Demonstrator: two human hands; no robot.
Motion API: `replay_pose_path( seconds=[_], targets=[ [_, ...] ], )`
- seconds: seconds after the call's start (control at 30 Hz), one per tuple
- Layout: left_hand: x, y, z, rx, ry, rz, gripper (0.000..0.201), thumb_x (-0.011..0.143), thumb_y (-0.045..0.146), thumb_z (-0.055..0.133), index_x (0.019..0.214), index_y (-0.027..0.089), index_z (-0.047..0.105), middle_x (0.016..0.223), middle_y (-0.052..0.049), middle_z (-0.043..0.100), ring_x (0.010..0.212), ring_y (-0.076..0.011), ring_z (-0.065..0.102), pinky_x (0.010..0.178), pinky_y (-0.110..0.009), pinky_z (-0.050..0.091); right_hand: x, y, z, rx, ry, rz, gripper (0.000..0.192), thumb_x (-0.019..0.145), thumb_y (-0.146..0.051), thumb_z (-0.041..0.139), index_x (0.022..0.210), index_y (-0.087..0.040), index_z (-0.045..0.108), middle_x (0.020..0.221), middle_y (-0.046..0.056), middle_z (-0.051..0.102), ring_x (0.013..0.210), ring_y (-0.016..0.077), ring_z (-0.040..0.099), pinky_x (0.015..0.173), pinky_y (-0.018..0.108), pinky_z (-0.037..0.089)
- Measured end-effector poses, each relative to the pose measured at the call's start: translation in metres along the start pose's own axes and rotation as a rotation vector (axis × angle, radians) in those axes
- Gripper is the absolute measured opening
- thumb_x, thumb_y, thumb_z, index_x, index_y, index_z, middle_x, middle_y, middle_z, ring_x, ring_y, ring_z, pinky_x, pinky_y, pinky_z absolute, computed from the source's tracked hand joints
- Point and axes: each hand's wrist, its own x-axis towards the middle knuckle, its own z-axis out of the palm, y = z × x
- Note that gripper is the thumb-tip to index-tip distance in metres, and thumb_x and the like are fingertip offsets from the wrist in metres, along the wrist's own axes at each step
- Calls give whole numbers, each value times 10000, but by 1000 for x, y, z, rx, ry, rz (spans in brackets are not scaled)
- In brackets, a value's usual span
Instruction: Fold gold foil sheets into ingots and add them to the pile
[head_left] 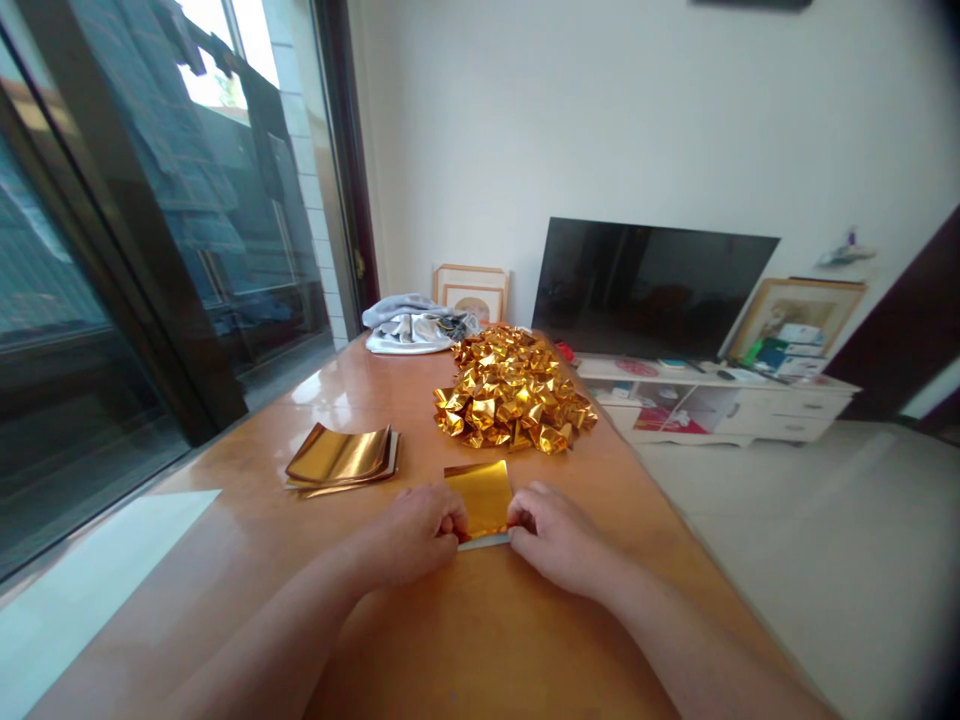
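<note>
Folding a gold foil sheet (480,497) at the near edge of the table (480,640). The left hand (420,530) and right hand (551,535) each pinched a lower corner of the sheet, fingers closed on it. A stack of flat sheets (341,458) lay to the left; a heap of folded pieces (514,390) lay beyond. A clean crease probably required matched edges and even pressure from both hands

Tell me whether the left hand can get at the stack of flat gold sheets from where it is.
Probably yes. The left hand pinches the gold sheet, and the stack of flat gold sheets lies just ahead to its left, with only bare table between.
</note>
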Motion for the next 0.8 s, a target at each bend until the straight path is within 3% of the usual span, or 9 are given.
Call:
replay_pose_path(
  seconds=[0.57, 0.67, 0.8],
  targets=[
    [1, -3, 2, -48, 15, 33, 181, 685, 107, 527, 798, 193, 640, 817, -12, 629, 750, -157, 561, 640, -247, 380, -2, 2, 7, 114, -29, -14, 99, 728, -137, 623, 802, -203, 621, 819, -12, 602, 726, 128, 519, 612, 230, 321],
    [6, -6, 4, -137, 107, -17, 131, 797, 214, 557, 895, 178, 636, 821, -20, 621, 746, -163, 561, 647, -257, 396, 0, 6, 10, 173, -16, 11, 82, 726, -129, 616, 766, -200, 605, 782, -20, 593, 691, 121, 511, 596, 228, 320],
    [13, -10, 3, -386, 361, -150, 355, 914, 460, 519, 1081, 155, 594, 885, -40, 636, 795, -185, 581, 678, -277, 427, 4, 8, 12, 364, 43, 95, 50, 769, -148, 583, 772, -196, 570, 718, -30, 567, 656, 121, 493, 568, 226, 319]
  ],
)
